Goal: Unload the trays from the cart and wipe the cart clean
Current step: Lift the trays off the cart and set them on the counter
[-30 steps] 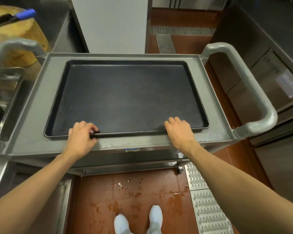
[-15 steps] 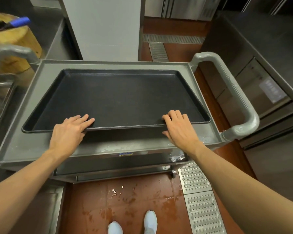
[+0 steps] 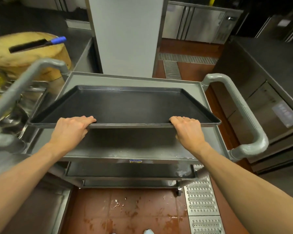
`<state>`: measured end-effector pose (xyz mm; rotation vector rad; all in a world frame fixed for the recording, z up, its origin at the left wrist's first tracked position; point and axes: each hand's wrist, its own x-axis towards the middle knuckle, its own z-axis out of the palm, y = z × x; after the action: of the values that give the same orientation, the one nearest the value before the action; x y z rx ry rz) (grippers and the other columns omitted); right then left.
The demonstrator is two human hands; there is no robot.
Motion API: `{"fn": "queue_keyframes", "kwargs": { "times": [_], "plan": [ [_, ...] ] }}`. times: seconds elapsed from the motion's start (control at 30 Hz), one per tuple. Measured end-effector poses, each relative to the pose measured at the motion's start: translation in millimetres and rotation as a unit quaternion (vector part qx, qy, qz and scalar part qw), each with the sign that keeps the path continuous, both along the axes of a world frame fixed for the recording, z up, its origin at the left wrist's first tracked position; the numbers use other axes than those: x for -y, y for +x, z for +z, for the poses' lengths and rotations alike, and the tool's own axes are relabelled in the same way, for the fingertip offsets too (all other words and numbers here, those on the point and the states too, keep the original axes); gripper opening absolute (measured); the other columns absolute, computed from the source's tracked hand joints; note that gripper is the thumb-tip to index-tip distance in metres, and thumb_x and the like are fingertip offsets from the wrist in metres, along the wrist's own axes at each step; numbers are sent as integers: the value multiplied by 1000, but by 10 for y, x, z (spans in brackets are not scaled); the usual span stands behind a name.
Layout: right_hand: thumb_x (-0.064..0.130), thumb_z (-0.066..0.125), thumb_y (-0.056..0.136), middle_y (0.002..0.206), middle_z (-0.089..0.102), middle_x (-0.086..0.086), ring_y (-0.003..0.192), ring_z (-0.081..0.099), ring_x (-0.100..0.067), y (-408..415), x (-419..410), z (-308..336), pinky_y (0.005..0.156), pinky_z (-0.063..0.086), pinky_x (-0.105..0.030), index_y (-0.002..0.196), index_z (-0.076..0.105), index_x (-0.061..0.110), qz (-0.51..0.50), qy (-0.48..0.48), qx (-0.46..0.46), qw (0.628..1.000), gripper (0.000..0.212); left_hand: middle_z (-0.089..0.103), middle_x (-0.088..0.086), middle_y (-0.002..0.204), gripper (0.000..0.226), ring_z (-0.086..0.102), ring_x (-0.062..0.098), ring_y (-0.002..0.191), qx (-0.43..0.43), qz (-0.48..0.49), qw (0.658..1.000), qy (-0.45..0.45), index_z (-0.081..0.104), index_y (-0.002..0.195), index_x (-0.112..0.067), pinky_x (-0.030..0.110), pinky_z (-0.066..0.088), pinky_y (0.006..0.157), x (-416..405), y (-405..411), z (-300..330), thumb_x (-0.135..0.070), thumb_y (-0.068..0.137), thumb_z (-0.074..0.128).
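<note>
So the black tray (image 3: 125, 105) is coming up now: a second ago it was flat on the cart (image 3: 132, 78), now both hands, left hand (image 3: 71, 130) and right hand (image 3: 188, 130), are clamping its near rim and tilting it off the top shelf. Another tray (image 3: 125, 171) is still waiting below.

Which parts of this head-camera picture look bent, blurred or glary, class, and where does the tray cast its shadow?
Head view: the wide lens bows the cart handles; the left edge is smeared; the black tray, held by the left hand and right hand, shadows the cart's top shelf; faint glare on the wet near rim.
</note>
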<state>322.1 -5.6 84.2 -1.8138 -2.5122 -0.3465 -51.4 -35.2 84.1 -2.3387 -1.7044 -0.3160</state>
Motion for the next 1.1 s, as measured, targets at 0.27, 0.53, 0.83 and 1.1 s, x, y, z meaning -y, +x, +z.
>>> {"fn": "queue_keyframes", "kwargs": {
  "times": [0.27,0.53,0.83,1.1],
  "plan": [
    [-9,72,52,58,58,-5,45,55,-31,-204,-49,394,47,16,-24,75,57,11,108,90,3,990,34,76,10,86,45,73,30,78,-1,87,995,55,72,103,-14,40,56,56,593,-110,352,-2,61,82],
    [-12,70,48,52,51,-6,38,48,-30,-683,112,842,48,7,-22,74,56,9,236,126,-33,963,36,76,9,80,39,73,31,70,-9,181,978,107,73,95,-12,37,52,49,1566,-333,807,-2,59,84],
    [-14,67,56,53,49,-6,38,41,-26,-2015,747,1043,45,18,-23,84,58,8,403,140,-65,902,37,74,14,76,34,71,35,65,-58,341,932,108,71,95,-9,41,52,48,3320,-851,1139,0,63,81],
    [-11,71,50,54,51,-5,38,44,-26,-3326,2056,1156,51,2,-20,84,60,9,528,135,-54,837,41,74,15,84,29,71,36,71,-83,481,868,96,68,97,-10,44,54,51,5264,-1248,1161,-6,70,77]
  ]
}}
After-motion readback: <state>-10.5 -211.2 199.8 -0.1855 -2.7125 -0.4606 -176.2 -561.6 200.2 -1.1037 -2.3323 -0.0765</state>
